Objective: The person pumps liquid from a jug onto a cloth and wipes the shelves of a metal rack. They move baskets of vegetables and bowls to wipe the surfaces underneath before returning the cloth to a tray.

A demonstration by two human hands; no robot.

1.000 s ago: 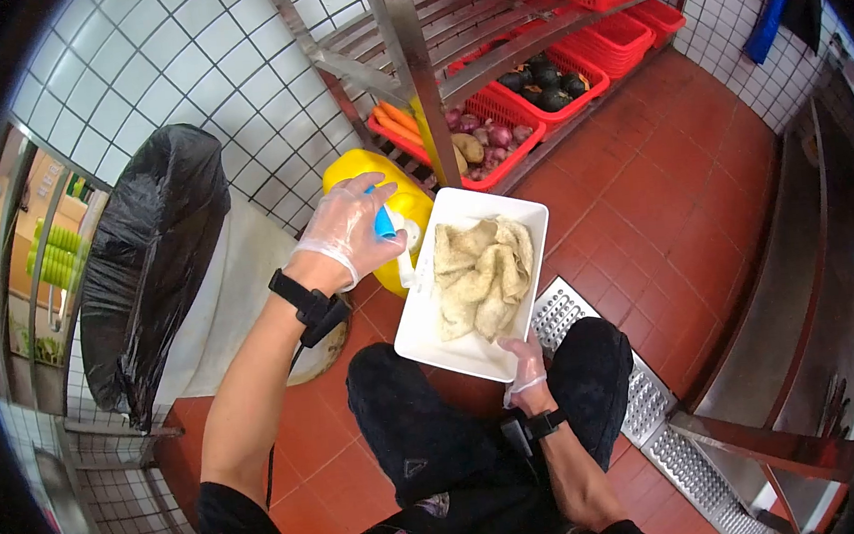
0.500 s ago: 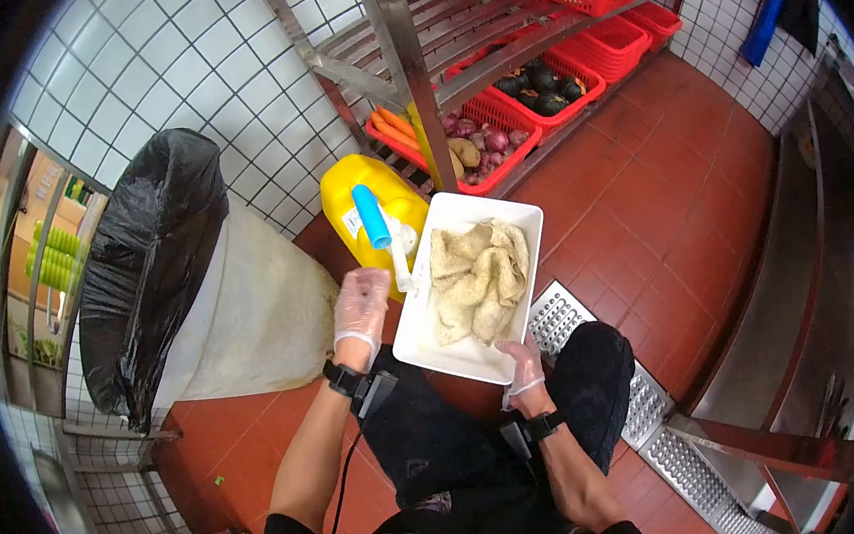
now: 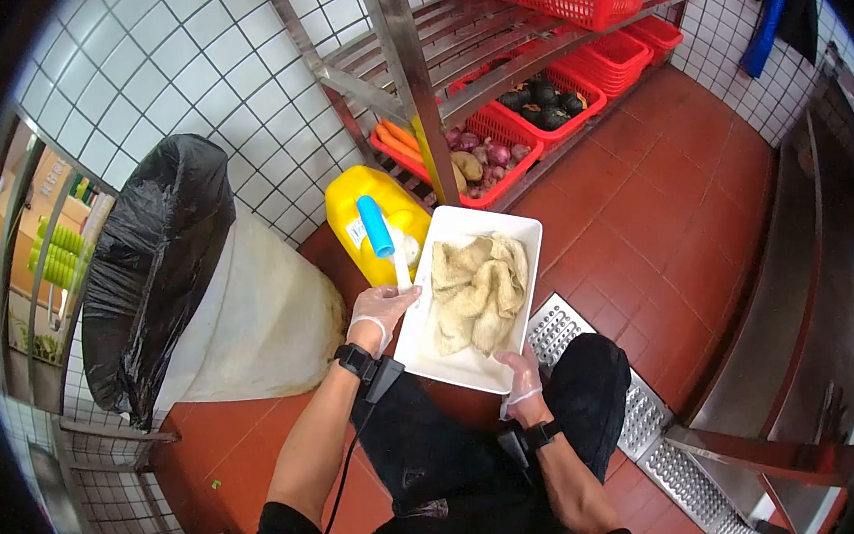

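The left hand (image 3: 383,312) and right hand (image 3: 520,375) clamp fingers on the white tray's (image 3: 415,346) edges. Beyond its right edge lies open floor (image 3: 630,171).

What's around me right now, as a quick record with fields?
Left hand: gloved, fingertips at the tray's left rim
Right hand: gloved, gripping the tray's near end
White tray: holds pale, crumpled pieces
Yellow jug: beside the tray, blue-and-white pump on top
Metal shelf: red baskets below with carrots, onions, dark round vegetables
Floor: reddish tiles
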